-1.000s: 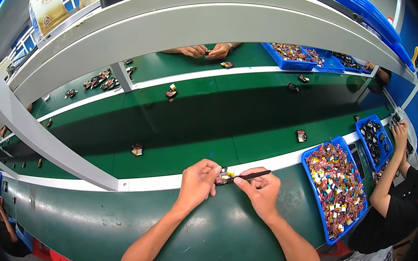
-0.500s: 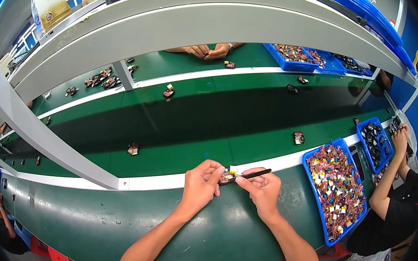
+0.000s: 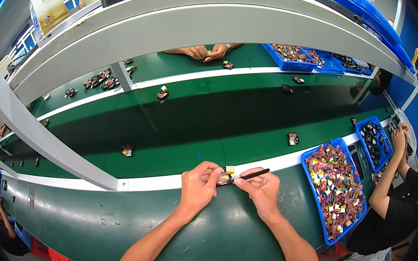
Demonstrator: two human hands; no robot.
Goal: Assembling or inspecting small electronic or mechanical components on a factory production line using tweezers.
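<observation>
Clearly, the relation that matters is at the fingertips: the small component (image 3: 225, 177) lies between the two hands, just right of the left hand's (image 3: 198, 184) thumb and fingers, which are pinched together on it, and just left of the right hand (image 3: 259, 188), whose grip is closed around a black tool (image 3: 255, 174). That tool's long axis slopes up to the right, its lower-left end at the component; whether it touches cannot be told. The component's own long axis is too hidden by fingers to be sure of. Both hands are about equally near it, at the white rail (image 3: 162, 182) edging the green worktop (image 3: 148, 221). Counted: two hands, one component held, one tool, and two blue trays to the right, the larger (image 3: 330, 242) heaped with red, yellow and white pieces, the smaller holding black parts (image 3: 370, 137), both too crowded to count. Five loose pieces (image 3: 127, 150) stand out on the green strip (image 3: 175, 160) beyond the rail; others toward its ends are too small to number.
</observation>
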